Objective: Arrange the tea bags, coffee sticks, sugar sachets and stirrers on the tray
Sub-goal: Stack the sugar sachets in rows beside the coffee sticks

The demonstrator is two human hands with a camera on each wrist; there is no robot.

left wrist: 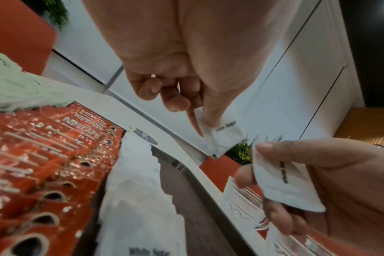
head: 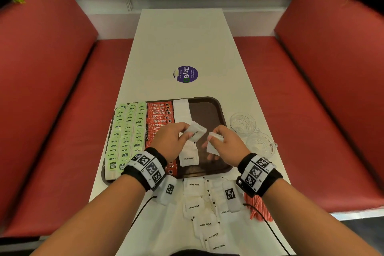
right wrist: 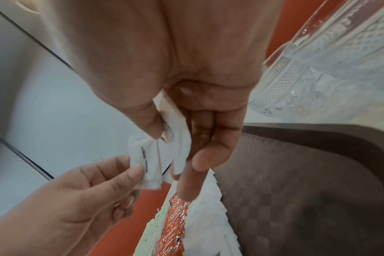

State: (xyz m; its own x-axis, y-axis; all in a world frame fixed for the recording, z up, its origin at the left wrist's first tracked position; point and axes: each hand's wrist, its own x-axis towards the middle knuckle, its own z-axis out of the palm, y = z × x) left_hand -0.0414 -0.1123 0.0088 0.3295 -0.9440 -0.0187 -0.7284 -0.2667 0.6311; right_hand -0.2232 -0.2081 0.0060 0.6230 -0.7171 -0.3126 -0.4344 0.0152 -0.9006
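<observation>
Currently the tray [head: 216, 108] is about three-quarters filled. Along its left side, the green tea bags [head: 126, 133] are laid in overlapping columns. Next to them, toward the tray centre, the red coffee sticks [head: 159, 119] are stacked in one column. A column of white sugar sachets [head: 182, 111] is partly laid beside the coffee sticks; it appears to run from the far rim to near the near rim, though its middle is hidden by the hands. The right part of the tray is bare.

One sachet [head: 195, 131] is pinched between thumb and fingers of the left hand [head: 170, 141] above the tray centre. A second sachet [head: 214, 143] is held by the curled fingers of the right hand [head: 226, 143], just beside the first.

Remaining work is judged as follows: a loose pile of sachets [head: 203, 208] lies on the table [head: 187, 48] just outside the near rim, and red striped stirrers [head: 257, 206] lie off the tray's near right corner. Two glass cups [head: 252, 133] stand beyond the right rim, unused. Stirrer placement has not been started.
</observation>
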